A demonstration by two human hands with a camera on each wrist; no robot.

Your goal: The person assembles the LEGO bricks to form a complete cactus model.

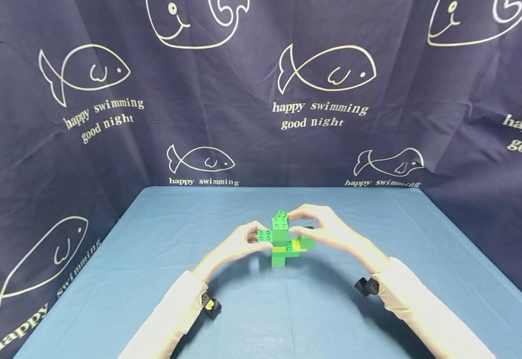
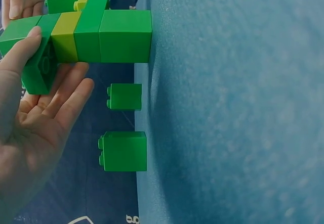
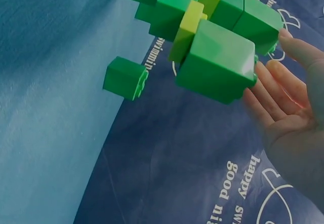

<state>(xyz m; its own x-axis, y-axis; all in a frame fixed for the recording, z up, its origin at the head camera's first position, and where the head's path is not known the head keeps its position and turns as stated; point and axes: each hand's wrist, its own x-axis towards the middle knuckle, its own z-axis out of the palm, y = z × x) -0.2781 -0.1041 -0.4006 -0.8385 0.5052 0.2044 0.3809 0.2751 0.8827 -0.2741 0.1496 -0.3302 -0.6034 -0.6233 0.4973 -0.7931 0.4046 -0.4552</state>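
A figure of green and yellow toy bricks [image 1: 279, 260] stands upright on the blue table. My left hand [image 1: 242, 242] grips its upper part from the left, around a green side brick [image 1: 264, 236]. In the left wrist view the thumb lies on the green brickwork and the other fingers stretch beneath the side brick [image 2: 39, 75]. To the right of the figure, my right hand [image 1: 328, 227] has its fingers loosely spread, the fingertips close by the top green brick [image 1: 280, 230]. The right wrist view shows its fingers [image 3: 266, 90] right at the studded ends of the bricks.
Two loose green bricks, a smaller one [image 2: 125, 96] and a larger one [image 2: 125, 151], stand beyond the figure in the left wrist view. Another loose green brick [image 3: 124, 78] shows in the right wrist view. A dark fish-print curtain [image 1: 261, 99] encloses the table [image 1: 252, 319].
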